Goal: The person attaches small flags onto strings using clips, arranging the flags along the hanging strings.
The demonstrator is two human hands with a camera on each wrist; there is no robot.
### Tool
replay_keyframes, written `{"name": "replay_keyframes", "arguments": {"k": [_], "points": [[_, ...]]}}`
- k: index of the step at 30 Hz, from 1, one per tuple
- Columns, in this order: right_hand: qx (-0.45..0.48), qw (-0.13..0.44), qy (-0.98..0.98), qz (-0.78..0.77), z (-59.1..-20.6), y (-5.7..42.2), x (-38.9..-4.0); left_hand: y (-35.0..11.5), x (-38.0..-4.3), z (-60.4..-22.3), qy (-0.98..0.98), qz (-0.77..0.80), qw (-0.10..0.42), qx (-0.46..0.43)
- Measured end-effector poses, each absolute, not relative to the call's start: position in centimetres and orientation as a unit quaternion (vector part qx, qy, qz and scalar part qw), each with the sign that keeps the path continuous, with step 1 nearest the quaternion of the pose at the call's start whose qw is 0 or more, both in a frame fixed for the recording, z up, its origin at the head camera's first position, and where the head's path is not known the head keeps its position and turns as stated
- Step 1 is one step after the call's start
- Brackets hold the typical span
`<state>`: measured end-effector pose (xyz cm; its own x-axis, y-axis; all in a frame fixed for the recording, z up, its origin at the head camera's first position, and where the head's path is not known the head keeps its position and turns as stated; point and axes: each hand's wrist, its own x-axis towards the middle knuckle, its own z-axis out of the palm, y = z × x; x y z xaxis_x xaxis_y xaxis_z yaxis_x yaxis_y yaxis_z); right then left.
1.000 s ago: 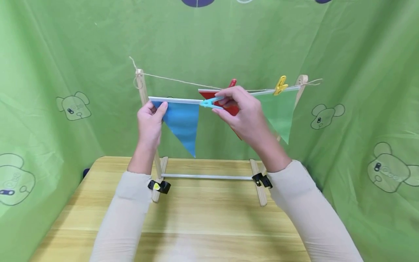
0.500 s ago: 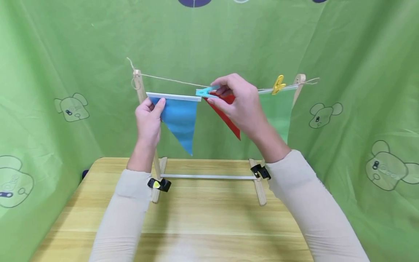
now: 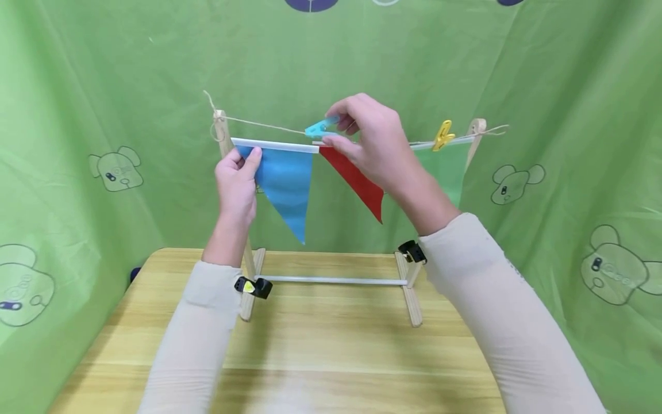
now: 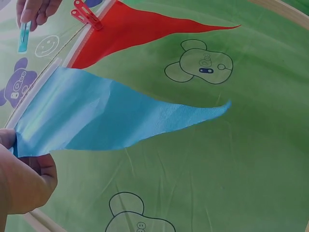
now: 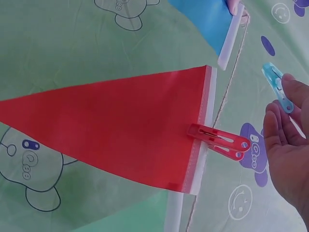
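My left hand (image 3: 236,183) pinches the white top edge of a blue triangular pennant (image 3: 286,181) near its left corner, thumb in front. The pennant hangs point down just below the string (image 3: 269,125). Between the thumb and fingers of my right hand (image 3: 374,141) is a light blue clothespin (image 3: 319,127), held above the pennant's right corner and overlapping the string in the head view. The right wrist view shows this clothespin (image 5: 275,79) apart from the string. Beside the blue pennant hangs a red pennant (image 3: 357,178), held to the string by a red clothespin (image 5: 217,139).
A green pennant (image 3: 442,169) hangs at the right under a yellow clothespin (image 3: 443,136). The string runs between two wooden posts (image 3: 469,152), joined low down by a white rod (image 3: 331,279). The stand is on a wooden table (image 3: 320,356), with green curtain around it.
My right hand has risen with the light blue clothespin, from the blue pennant's right corner to string height. My left hand has lifted the pennant slightly, closer to the string.
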<state>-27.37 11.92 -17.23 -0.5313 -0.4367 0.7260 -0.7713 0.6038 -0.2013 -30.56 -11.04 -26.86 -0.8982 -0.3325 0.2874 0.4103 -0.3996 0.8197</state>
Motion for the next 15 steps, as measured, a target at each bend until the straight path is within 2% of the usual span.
{"name": "replay_keyframes", "arguments": {"k": [15], "points": [[0.321, 0.241, -0.892, 0.207, -14.2, 10.2, -28.1, -10.4, -31.3, -25.7, -0.516, -0.825, 0.228, -0.028]]}}
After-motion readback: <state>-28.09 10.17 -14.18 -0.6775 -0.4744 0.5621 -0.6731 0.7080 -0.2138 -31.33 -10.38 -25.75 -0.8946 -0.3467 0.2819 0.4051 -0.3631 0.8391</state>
